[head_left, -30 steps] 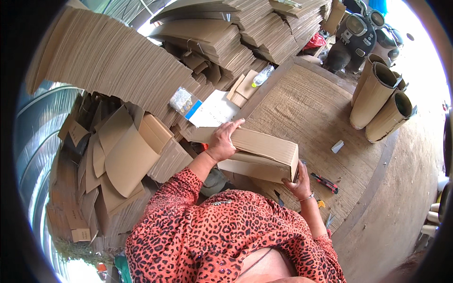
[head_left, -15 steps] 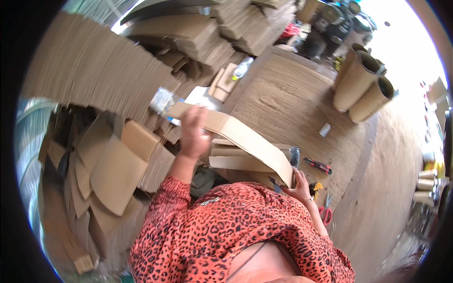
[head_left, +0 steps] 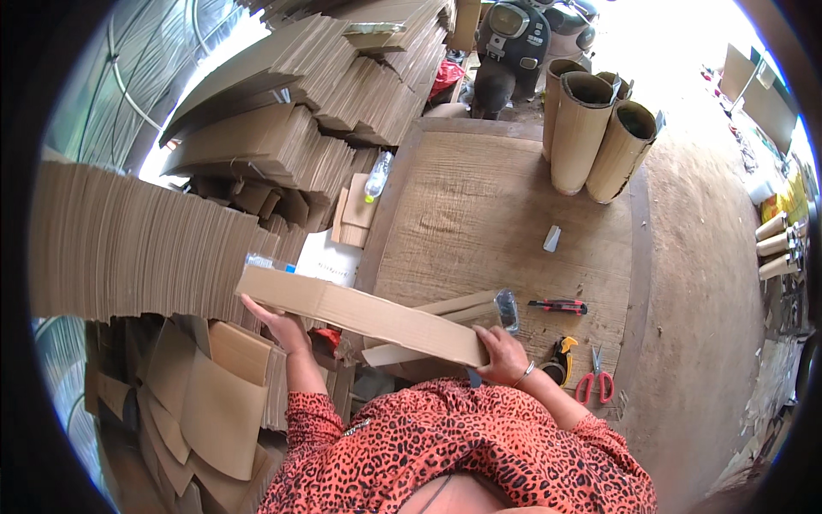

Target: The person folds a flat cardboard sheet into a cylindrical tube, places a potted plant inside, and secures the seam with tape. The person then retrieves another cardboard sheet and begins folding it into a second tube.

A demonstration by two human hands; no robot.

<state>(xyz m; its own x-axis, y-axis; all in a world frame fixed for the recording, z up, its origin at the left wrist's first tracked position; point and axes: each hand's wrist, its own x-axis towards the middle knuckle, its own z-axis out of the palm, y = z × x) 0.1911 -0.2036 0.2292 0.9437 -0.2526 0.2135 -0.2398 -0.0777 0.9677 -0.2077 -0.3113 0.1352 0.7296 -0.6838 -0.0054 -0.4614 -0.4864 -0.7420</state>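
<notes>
item: flat folded cardboard piece (head_left: 364, 313), plain brown, long and narrow, creased lengthwise, edges clean. held above the near edge of the wooden table (head_left: 479, 206), just over loose cardboard strips (head_left: 445, 310) lying there. long axis running from 10 o'clock to 4 o'clock, far-left end raised toward the stacks, near-right end lower.
left hand (head_left: 278, 324): clamped under the left end, fingers curled around the lower edge. right hand (head_left: 505, 355): gripping the right end, bracelet at the wrist. hands well apart, one at each end.
at 3 o'clock of the right hand: tape dispenser (head_left: 561, 358), red scissors (head_left: 597, 381), red utility knife (head_left: 558, 306).
at 9 o'clock: tall stack of flat cardboard sheets (head_left: 128, 248).
at 1 o'clock, far edge of table: three upright cardboard rolls (head_left: 591, 128).
at 12 o'clock, beyond: parked scooter (head_left: 514, 43).
</notes>
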